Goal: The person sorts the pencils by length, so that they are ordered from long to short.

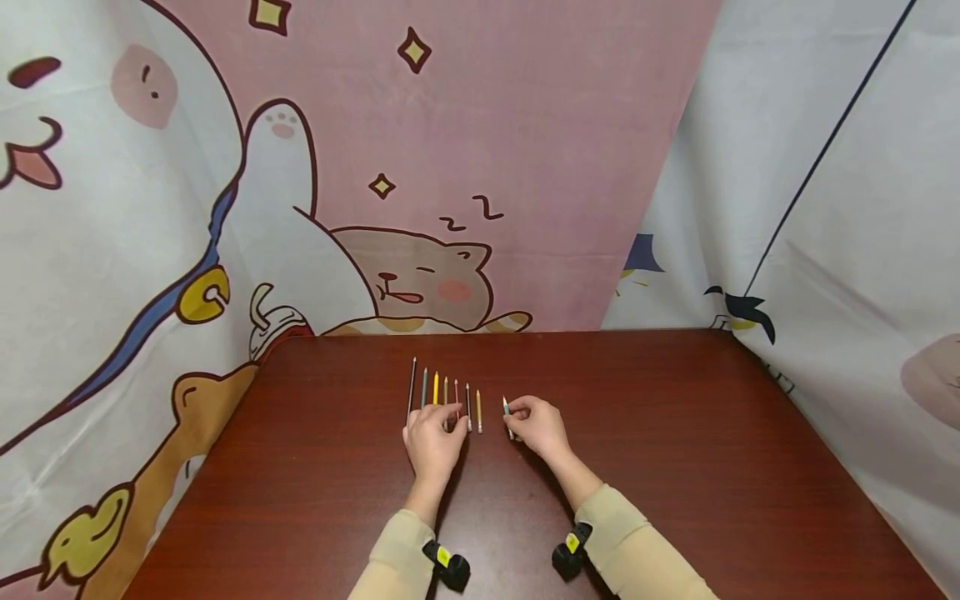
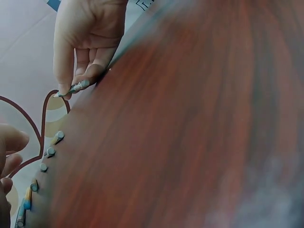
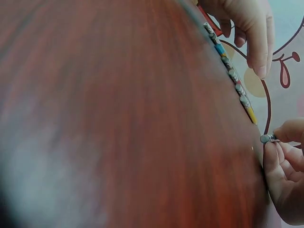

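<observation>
A short pencil with a pale tip [image 1: 506, 405] is pinched between the thumb and fingers of my right hand [image 1: 538, 425]. In the right wrist view the blunt end of that pencil [image 3: 267, 138] pokes out from the fingertips. Several pencils lie side by side on the table, shortening from the dark one [image 1: 411, 390] at the left to a yellowish one [image 1: 479, 412] at the right. My left hand [image 1: 433, 440] is over the near ends of the row and hides some of them. Its fingers are loosely bent, thumb and forefinger apart, with nothing held between them.
The brown wooden table [image 1: 315, 500] carries the pencils and ends at a cloth backdrop [image 1: 555, 167] printed with cartoon animals. A black wrist camera [image 1: 450, 569] sits at the left cuff, another camera [image 1: 572, 552] at the right one.
</observation>
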A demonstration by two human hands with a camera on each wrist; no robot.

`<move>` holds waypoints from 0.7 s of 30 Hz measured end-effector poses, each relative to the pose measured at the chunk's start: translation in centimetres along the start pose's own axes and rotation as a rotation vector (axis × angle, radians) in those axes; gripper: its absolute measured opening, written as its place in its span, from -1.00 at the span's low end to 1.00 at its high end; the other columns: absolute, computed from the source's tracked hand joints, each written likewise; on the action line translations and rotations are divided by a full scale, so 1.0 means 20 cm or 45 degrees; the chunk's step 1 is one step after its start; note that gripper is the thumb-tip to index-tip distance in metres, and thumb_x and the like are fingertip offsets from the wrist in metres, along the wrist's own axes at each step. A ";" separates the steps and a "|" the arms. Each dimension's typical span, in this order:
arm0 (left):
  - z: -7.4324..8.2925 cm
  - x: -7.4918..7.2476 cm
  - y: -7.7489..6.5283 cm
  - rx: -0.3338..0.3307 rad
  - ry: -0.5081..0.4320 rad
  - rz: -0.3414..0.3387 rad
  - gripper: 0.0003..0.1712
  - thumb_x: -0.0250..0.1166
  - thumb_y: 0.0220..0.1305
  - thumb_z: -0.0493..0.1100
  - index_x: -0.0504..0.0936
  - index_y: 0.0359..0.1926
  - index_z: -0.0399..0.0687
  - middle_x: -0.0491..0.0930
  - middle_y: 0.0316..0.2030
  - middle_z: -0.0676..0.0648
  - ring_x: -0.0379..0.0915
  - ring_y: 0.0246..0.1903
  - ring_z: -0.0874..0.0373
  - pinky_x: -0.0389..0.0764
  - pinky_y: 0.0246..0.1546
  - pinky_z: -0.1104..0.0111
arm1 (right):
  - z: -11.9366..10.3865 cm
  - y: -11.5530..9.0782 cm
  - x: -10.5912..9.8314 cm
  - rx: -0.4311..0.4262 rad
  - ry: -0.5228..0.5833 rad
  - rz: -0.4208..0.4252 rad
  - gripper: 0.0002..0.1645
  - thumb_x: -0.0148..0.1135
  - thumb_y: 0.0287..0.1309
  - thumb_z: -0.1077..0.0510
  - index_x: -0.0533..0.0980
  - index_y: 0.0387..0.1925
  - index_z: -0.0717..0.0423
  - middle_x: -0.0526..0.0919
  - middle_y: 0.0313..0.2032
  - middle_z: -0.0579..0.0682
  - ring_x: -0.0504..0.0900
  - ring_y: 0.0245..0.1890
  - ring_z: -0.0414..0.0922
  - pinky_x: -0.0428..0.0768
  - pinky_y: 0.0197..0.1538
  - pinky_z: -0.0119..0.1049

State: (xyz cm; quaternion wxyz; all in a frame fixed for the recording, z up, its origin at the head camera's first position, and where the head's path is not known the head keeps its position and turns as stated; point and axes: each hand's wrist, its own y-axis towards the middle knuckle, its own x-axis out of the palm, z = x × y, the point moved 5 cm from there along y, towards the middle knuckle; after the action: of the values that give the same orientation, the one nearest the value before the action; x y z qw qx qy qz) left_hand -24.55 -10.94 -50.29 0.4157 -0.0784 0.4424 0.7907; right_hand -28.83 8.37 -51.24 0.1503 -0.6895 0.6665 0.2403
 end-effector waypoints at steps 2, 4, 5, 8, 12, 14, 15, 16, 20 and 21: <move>-0.01 0.00 0.00 0.017 0.002 -0.022 -0.77 0.56 -0.12 -0.19 0.82 -0.32 0.00 0.68 -0.39 0.01 0.49 -0.28 -0.04 0.37 -0.26 0.02 | -0.01 0.01 0.01 -0.004 -0.014 0.008 -0.86 0.40 0.07 0.28 0.64 -0.30 0.24 0.68 -0.52 -0.06 0.61 -0.66 -0.21 0.58 -0.52 -0.33; -0.01 -0.01 0.00 0.028 -0.005 -0.043 -0.75 0.57 -0.12 -0.19 0.82 -0.30 0.00 0.68 -0.38 0.01 0.49 -0.27 -0.04 0.37 -0.25 0.01 | -0.02 0.02 0.03 0.007 -0.039 0.013 -0.86 0.41 0.07 0.26 0.64 -0.30 0.22 0.68 -0.52 -0.07 0.62 -0.66 -0.22 0.58 -0.50 -0.33; -0.02 -0.01 -0.01 0.032 -0.010 -0.055 -0.75 0.58 -0.11 -0.19 0.82 -0.30 0.00 0.68 -0.37 0.01 0.50 -0.26 -0.04 0.37 -0.25 0.01 | -0.02 0.02 0.03 0.010 -0.061 0.019 -0.86 0.41 0.07 0.25 0.64 -0.30 0.21 0.68 -0.52 -0.08 0.62 -0.65 -0.23 0.58 -0.49 -0.33; -0.02 -0.02 -0.01 0.040 -0.025 -0.092 -0.73 0.59 -0.10 -0.17 0.82 -0.27 -0.01 0.68 -0.33 0.00 0.49 -0.25 -0.04 0.35 -0.22 0.01 | -0.02 0.03 0.05 0.016 -0.113 0.030 -0.85 0.42 0.06 0.23 0.64 -0.30 0.18 0.68 -0.52 -0.11 0.62 -0.65 -0.25 0.59 -0.44 -0.31; -0.02 -0.05 -0.01 0.073 -0.033 -0.114 -0.72 0.61 -0.10 -0.17 0.82 -0.26 -0.03 0.69 -0.31 -0.01 0.49 -0.24 -0.04 0.35 -0.20 0.01 | -0.03 0.05 0.06 0.025 -0.163 0.044 -0.85 0.43 0.06 0.20 0.64 -0.30 0.14 0.68 -0.53 -0.14 0.62 -0.64 -0.28 0.58 -0.38 -0.29; -0.02 -0.06 -0.01 0.094 -0.026 -0.113 -0.72 0.61 -0.11 -0.16 0.82 -0.27 -0.02 0.69 -0.30 -0.01 0.49 -0.24 -0.03 0.35 -0.21 0.01 | -0.02 0.05 0.07 0.026 -0.192 0.049 -0.84 0.43 0.05 0.18 0.65 -0.30 0.13 0.67 -0.54 -0.16 0.60 -0.64 -0.30 0.57 -0.37 -0.28; -0.02 -0.07 -0.01 0.105 -0.020 -0.113 -0.72 0.61 -0.11 -0.16 0.82 -0.27 -0.01 0.69 -0.30 -0.01 0.48 -0.24 -0.03 0.36 -0.21 0.02 | -0.02 0.05 0.07 0.026 -0.209 0.049 -0.84 0.43 0.05 0.17 0.65 -0.30 0.12 0.67 -0.54 -0.17 0.59 -0.63 -0.30 0.56 -0.36 -0.28; -0.02 -0.08 -0.01 0.116 -0.016 -0.113 -0.72 0.62 -0.11 -0.15 0.82 -0.28 0.00 0.69 -0.30 -0.01 0.48 -0.25 -0.02 0.36 -0.22 0.02 | -0.03 0.06 0.07 0.017 -0.227 0.048 -0.84 0.43 0.05 0.17 0.65 -0.30 0.12 0.67 -0.55 -0.18 0.58 -0.63 -0.30 0.56 -0.36 -0.27; -0.02 -0.12 0.00 0.155 -0.010 -0.134 -0.72 0.62 -0.11 -0.15 0.82 -0.27 0.02 0.69 -0.28 -0.01 0.48 -0.23 -0.01 0.37 -0.22 0.02 | -0.05 0.06 0.08 -0.016 -0.313 0.034 -0.81 0.45 0.03 0.16 0.66 -0.29 0.13 0.65 -0.56 -0.18 0.58 -0.60 -0.28 0.56 -0.34 -0.24; -0.02 -0.13 0.00 0.162 -0.011 -0.138 -0.71 0.62 -0.11 -0.15 0.82 -0.27 0.02 0.69 -0.28 -0.01 0.48 -0.23 -0.01 0.37 -0.22 0.02 | -0.05 0.06 0.08 -0.029 -0.329 0.030 -0.80 0.45 0.03 0.15 0.66 -0.29 0.13 0.65 -0.56 -0.18 0.58 -0.59 -0.28 0.56 -0.33 -0.23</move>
State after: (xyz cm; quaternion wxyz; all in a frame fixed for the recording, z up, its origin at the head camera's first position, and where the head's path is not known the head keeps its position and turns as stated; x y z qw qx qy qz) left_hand -22.95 -12.74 -49.23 0.4639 -0.0722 0.4849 0.7379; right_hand -29.92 6.45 -51.05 0.2243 -0.6465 0.6470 0.3363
